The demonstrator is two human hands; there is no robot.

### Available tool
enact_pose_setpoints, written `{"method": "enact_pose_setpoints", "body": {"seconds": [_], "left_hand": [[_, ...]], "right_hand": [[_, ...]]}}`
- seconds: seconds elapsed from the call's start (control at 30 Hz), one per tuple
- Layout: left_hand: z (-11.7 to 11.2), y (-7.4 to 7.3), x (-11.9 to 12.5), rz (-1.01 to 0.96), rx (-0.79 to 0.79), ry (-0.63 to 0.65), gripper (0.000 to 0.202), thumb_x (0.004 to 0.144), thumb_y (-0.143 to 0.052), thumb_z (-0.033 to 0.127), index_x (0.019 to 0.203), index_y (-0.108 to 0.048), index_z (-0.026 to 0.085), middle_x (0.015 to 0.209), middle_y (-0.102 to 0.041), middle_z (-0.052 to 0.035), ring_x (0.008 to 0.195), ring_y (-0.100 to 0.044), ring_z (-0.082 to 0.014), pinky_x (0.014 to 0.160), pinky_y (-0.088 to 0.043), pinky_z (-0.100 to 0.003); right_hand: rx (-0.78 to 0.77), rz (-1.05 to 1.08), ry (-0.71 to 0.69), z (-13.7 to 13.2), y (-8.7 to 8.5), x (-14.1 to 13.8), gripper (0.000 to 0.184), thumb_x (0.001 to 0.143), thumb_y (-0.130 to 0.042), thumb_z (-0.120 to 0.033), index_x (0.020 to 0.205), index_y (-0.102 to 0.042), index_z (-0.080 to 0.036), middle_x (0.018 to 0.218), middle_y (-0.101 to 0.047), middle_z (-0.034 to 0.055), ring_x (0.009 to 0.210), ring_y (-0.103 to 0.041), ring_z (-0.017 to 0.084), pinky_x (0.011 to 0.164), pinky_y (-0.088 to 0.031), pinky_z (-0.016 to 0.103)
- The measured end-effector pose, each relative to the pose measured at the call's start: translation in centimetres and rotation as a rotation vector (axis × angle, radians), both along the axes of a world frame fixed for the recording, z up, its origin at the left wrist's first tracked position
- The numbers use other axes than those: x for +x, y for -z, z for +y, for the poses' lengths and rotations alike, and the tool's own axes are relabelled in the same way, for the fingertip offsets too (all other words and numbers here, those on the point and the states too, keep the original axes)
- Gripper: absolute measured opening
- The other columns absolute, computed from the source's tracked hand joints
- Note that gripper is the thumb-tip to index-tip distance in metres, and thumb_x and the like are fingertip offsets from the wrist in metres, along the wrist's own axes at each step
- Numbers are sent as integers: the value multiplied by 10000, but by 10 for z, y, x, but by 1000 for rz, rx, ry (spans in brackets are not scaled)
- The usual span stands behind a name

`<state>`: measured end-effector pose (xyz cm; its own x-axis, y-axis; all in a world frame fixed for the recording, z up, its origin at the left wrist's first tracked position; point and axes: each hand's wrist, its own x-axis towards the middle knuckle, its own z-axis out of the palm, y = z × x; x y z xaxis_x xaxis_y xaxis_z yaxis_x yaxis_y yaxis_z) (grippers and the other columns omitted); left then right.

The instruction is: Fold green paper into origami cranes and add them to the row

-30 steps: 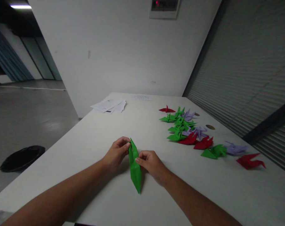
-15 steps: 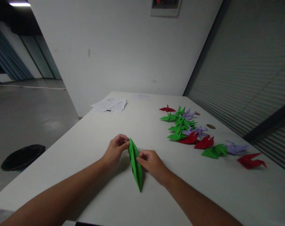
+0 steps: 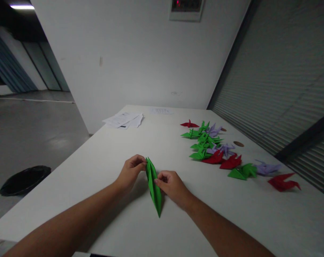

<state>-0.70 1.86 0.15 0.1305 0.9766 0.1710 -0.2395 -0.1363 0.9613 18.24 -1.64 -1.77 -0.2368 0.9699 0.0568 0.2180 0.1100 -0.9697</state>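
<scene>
A long, narrow piece of folded green origami paper (image 3: 154, 187) is held between my hands, its lower point aimed toward me. My left hand (image 3: 132, 170) pinches the upper left tip between thumb and fingers. On the other side, my right hand (image 3: 171, 185) grips the right edge around mid-length, thumb in front. The fingertips behind the paper are partly hidden. To the right lie several folded paper cranes: green ones (image 3: 200, 154), red ones (image 3: 231, 162) and pale purple ones (image 3: 268, 167).
The white table (image 3: 111, 214) reaches back to the wall. Loose printed sheets (image 3: 124, 119) lie at its far left, and another sheet (image 3: 162, 111) near the wall. Round holes (image 3: 238, 144) sit along the right side by the window blinds. A black-lined bin (image 3: 25, 181) stands on the floor at left.
Both hands keep their pinch on the green paper. The left fingertips have shifted very slightly at the upper tip. The whole view has moved a little.
</scene>
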Motion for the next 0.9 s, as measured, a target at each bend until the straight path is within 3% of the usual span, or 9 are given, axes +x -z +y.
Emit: {"method": "enact_pose_setpoints", "body": {"seconds": [0.37,0.63,0.9], "left_hand": [[-2,1,1,182,-15,-44,319,643,-886,250,764,-605,160,722,-619,18,676,-568,-126,613,-444,-244],[-5,-1,2,100,-68,0,189,707,-813,223,769,-649,154,719,-643,6,685,-576,-127,646,-441,-251],[-2,1,4,-10,-40,4,193,747,-808,233,819,-642,165,752,-626,13,695,-564,-121,641,-447,-243]], "right_hand": [[191,-241,47,-8,-10,-5,171,820,-623,-215,655,-625,-172,608,-601,-10,574,-519,127,540,-347,237],[186,-185,69,-4,-5,-2,162,833,-639,-242,687,-640,-173,634,-618,-6,587,-533,133,544,-374,239],[162,-156,15,-6,-6,-3,184,837,-634,-260,677,-627,-170,625,-586,-14,580,-500,125,538,-352,239]]}}
